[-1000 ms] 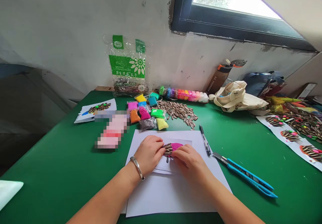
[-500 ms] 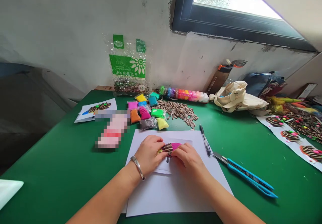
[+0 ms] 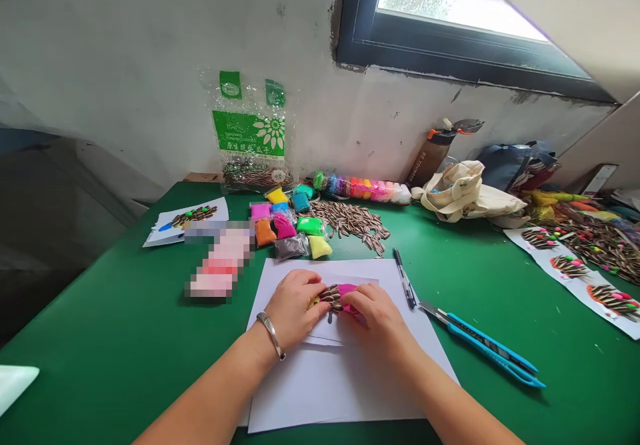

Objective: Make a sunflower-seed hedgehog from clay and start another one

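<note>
A small clay picture lies on a white card point(image 3: 320, 333), with rows of striped sunflower seeds point(image 3: 331, 296) pressed into it and bare pink clay point(image 3: 350, 289) to their right. Some yellow clay shows at the left end, and a dark grey bit sticks out below. My left hand point(image 3: 295, 308) grips the picture's left side, thumb and fingertips against the seeds. From the right, my right hand point(image 3: 375, 311) bends over the pink clay with its fingers pinched together near the last seeds. Whatever sits between those fingertips is hidden.
White paper point(image 3: 320, 391) lies under the card on the green table point(image 3: 125, 311). A pen point(image 3: 404, 278) and a blue utility knife point(image 3: 493, 348) with its blade out lie to the right. Behind are clay packets point(image 3: 285, 225), loose sunflower seeds point(image 3: 355, 221) and a seed bag point(image 3: 253, 135).
The whole view has shifted slightly. Both hands stay at the clay picture, with hardly any movement of their own.
</note>
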Demonstrator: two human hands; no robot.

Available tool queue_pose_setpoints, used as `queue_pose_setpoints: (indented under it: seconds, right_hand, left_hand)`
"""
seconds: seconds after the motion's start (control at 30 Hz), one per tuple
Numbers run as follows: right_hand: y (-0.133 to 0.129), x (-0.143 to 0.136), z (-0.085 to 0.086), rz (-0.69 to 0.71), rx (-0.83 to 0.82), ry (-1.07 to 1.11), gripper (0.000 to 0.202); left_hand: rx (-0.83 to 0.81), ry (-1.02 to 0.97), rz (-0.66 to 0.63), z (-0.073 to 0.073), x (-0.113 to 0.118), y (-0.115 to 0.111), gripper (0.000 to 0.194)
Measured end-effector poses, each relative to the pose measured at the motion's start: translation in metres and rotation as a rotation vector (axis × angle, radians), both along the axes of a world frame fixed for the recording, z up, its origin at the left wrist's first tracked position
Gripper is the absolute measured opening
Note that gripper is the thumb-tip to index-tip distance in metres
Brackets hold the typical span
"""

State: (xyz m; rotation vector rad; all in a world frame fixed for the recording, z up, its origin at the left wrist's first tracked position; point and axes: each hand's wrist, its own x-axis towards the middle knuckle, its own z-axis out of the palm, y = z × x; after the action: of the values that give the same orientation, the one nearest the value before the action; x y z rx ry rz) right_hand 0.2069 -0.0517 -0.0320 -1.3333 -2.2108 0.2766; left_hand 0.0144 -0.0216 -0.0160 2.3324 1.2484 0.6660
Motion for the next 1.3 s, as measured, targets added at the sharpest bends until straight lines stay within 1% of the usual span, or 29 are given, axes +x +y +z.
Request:
queue_pose_setpoints:
  seconds: [0.1, 0.23, 0.37, 0.57, 0.83, 0.93, 1.07, 1.13, 1.2, 1.3]
  right_hand:
    - [0.001, 0.005, -0.004, -0.033, 0.025, 0.002, 0.013]
    - [0.003, 0.004, -0.009, -0.017, 0.042, -0.017, 0.015]
    - [0.004, 0.0, -0.009, -0.034, 0.06, -0.043, 0.016]
    - [0.003, -0.002, -0.007, -0.024, 0.063, -0.081, 0.018]
    - [0.003, -0.006, -0.01, -0.024, 0.07, -0.068, 0.019]
    - [0.004, -0.005, -0.007, -0.028, 0.047, -0.054, 0.018]
    - [0.004, -0.002, 0.004, -0.056, 0.001, -0.012, 0.015]
    - [0.003, -0.001, 0.008, -0.078, 0.006, 0.001, 0.015]
    - [0.004, -0.001, 0.008, -0.085, 0.029, -0.008, 0.016]
    - [0.005, -0.005, 0.003, -0.055, 0.047, -0.061, 0.019]
  left_hand:
    - [0.0, -0.01, 0.003, 0.0, 0.0, 0.0, 0.018]
    - [0.003, -0.004, 0.002, 0.001, 0.0, -0.001, 0.018]
    - [0.001, 0.002, 0.007, 0.001, 0.0, -0.001, 0.017]
    - [0.022, 0.012, 0.01, 0.0, 0.002, 0.0, 0.016]
    - [0.041, 0.035, 0.004, -0.001, 0.001, 0.001, 0.016]
    - [0.044, 0.036, 0.008, 0.0, 0.001, 0.0, 0.016]
    - [0.017, 0.027, -0.004, 0.003, 0.001, 0.001, 0.016]
    - [0.009, 0.01, -0.017, 0.004, 0.0, 0.002, 0.016]
    - [0.017, -0.011, -0.018, 0.004, -0.001, 0.002, 0.019]
    - [0.035, -0.018, -0.014, 0.002, -0.001, 0.003, 0.021]
